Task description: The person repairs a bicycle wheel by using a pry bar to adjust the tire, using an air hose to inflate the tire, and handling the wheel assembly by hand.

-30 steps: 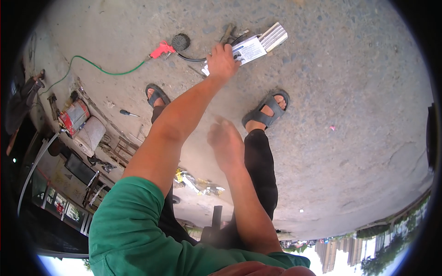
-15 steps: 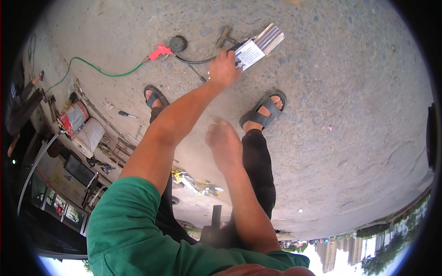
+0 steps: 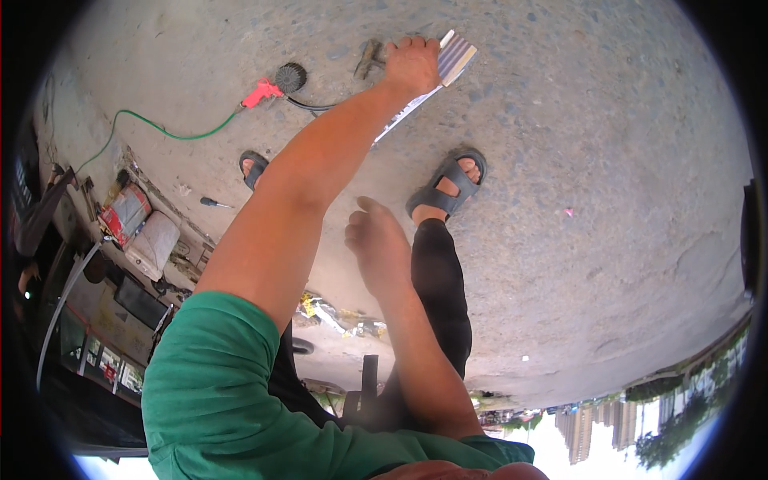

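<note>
My left hand [image 3: 414, 66] reaches far forward, lying over an open flat box. Its fingers bend down at the grey-brown strips [image 3: 459, 59], with the fingertips hidden. Below the wrist a thin edge of the white printed lid [image 3: 406, 114] shows; the forearm covers part of it. My right hand [image 3: 379, 246] hangs in the air before my right leg, slightly blurred. Its fingers are curled in, and whatever they may hold is hidden. Left of the box lies a red tire inflator gun [image 3: 261, 94] with a round black gauge [image 3: 290, 78].
A green hose [image 3: 172, 137] runs left from the inflator. A rusty metal piece [image 3: 368, 59] lies beside my left hand. A screwdriver [image 3: 214, 202], a red-and-grey container [image 3: 126, 214] and clutter are at left. My sandaled feet [image 3: 446, 188] stand on rough concrete.
My left hand has moved up and right from the white lid to the strips, and the lid now shows nearly edge-on. The right hand has shifted slightly left and down.
</note>
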### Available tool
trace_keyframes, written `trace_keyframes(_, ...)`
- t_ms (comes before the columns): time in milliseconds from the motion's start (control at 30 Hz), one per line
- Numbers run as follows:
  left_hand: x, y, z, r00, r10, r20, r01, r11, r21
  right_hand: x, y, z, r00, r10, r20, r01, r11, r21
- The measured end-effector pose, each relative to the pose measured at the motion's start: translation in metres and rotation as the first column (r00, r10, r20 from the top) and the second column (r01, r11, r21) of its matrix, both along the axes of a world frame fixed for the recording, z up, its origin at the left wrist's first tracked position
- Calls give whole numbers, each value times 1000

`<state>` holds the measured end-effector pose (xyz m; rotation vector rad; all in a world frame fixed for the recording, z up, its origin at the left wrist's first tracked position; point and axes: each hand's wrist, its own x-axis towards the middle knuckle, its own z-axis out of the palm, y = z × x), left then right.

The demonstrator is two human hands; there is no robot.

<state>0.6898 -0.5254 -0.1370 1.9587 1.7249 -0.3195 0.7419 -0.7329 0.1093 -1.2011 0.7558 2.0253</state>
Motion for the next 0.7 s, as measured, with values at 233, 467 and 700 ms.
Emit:
trace_keyframes(233,2,6,-4,995,96,34,-93,992,-81,6,10,1,1000,-7,-6,6,996,-87)
trace_keyframes(467,-11,12,-14,970,64,235,-29,988,-150,5,14,1,1000,22,18,-21,996,-91)
trace_keyframes(700,-50,22,26,869,-44,493,215,931,-296,8,11,-5,1000,1,29,1,995,-98)
